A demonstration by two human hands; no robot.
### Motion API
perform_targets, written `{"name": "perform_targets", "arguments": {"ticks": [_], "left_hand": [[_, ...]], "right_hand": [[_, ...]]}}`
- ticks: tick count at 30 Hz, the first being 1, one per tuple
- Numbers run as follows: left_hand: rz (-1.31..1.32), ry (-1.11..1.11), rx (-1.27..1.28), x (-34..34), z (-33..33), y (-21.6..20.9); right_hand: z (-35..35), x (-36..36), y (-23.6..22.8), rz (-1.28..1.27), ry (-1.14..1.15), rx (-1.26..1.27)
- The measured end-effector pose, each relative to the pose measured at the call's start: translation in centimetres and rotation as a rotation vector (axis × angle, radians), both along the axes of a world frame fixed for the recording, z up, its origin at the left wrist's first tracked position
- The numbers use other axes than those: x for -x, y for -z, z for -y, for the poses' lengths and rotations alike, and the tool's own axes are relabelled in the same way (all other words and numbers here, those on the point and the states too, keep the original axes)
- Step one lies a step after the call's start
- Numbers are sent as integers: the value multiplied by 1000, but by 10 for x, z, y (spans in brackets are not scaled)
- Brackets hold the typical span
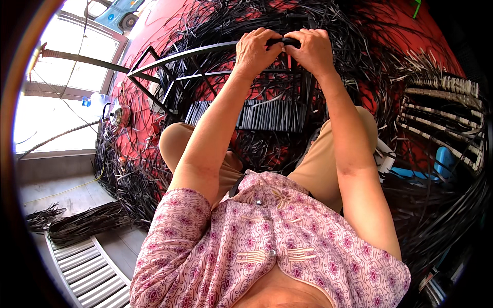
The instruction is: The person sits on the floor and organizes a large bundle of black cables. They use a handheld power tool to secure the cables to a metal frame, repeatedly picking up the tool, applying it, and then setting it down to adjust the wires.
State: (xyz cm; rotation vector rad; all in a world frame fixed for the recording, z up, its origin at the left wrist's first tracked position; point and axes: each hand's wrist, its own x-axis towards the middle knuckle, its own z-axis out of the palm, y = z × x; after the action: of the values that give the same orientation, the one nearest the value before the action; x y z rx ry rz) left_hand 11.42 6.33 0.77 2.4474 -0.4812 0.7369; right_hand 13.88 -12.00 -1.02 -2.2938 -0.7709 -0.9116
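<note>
Hands meet at the top rail of a black metal frame [169,59], left hand [255,50] and right hand [314,50] together clamping a black strip [283,40] lying crosswise between them, equally near both.

Loose black plastic strips [215,20] crowd the red floor [154,46] on every side of the black metal bar frame [169,56], leaving bare red only toward its left edge. Between the frame's bars, gaps stay open above a woven black strip panel [267,115].
</note>
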Motion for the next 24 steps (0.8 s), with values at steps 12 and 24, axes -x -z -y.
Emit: {"name": "perform_targets", "arguments": {"ticks": [12,24], "left_hand": [[-107,48,63,-4,-6,-7],[-119,43,118,-4,-9,-6]], "right_hand": [[0,1,-3,-73,15,32],[-2,3,-5,-76,26,58]]}}
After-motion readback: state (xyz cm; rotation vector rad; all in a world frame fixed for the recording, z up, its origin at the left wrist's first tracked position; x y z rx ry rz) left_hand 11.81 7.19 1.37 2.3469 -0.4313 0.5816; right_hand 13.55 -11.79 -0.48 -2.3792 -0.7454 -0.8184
